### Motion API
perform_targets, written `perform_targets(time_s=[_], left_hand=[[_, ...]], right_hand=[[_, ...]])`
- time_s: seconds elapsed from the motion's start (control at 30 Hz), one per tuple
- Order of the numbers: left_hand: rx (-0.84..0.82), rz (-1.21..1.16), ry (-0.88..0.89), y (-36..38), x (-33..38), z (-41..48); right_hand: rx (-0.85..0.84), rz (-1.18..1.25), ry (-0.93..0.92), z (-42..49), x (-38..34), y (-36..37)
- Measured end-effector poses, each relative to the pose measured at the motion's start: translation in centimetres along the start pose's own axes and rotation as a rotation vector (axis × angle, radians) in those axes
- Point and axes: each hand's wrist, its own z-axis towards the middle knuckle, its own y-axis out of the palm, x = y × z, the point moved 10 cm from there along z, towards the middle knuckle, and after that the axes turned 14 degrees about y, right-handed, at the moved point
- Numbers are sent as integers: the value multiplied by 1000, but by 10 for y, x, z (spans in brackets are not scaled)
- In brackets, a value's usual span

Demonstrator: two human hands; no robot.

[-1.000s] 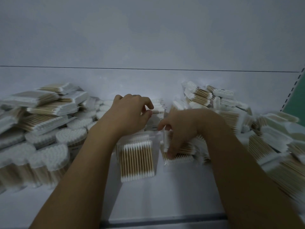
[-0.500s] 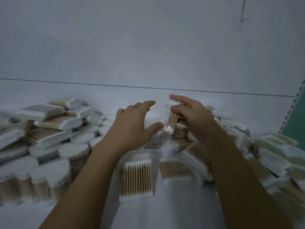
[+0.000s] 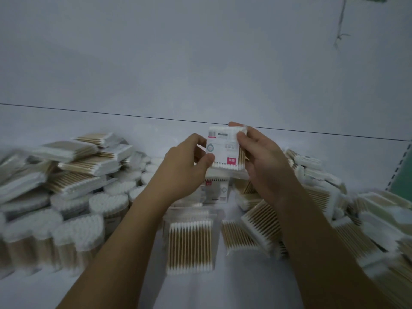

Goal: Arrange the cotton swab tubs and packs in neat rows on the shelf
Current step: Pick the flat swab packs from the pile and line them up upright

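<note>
Both hands hold one cotton swab pack [image 3: 224, 146] upright above the shelf, its printed white label facing me. My left hand [image 3: 185, 168] pinches the pack's lower left edge with thumb and fingers. My right hand [image 3: 260, 161] grips its right side, fingers curled over the top corner. Below them another labelled pack [image 3: 215, 189] stands against the back. A flat pack of wooden-stemmed swabs [image 3: 189, 247] lies on the white shelf [image 3: 223, 286] in front, with a smaller pack [image 3: 237, 236] beside it.
Round tubs of swabs [image 3: 73, 228] crowd the left front, with loose packs [image 3: 80, 166] piled behind them. A jumbled heap of packs [image 3: 367, 219] fills the right side. The white back wall [image 3: 200, 63] rises behind; a green panel [image 3: 402, 181] stands at far right.
My right hand lifted a pack out of the right pile and turned it label-forward. My left hand came up from the shelf and took hold of its left edge.
</note>
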Motion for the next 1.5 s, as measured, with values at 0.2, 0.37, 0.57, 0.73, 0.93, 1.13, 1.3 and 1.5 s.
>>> perform_targets(time_s=[0.2, 0.37, 0.57, 0.73, 0.93, 1.13, 1.3, 1.5], left_hand=[[123, 33, 63, -14, 9, 0], [237, -38, -140, -22, -5, -8], [178, -120, -109, -12, -3, -3], [139, 66, -16, -12, 3, -2], [86, 418, 14, -16, 5, -4], [-148, 587, 88, 8, 11, -4], [-280, 610, 78, 20, 0, -7], [-282, 601, 101, 23, 2, -9]], right_hand=[[205, -391, -121, -7, -12, -12], [215, -240, -109, -5, -7, -14], [253, -209, -95, 0, -2, -17], [315, -885, -416, -11, -20, 0], [380, -1296, -309, 1, -3, -4], [379, -1528, -24, 14, 30, -14], [339, -1507, 47, 22, 44, -3], [366, -1650, 88, 26, 49, -3]])
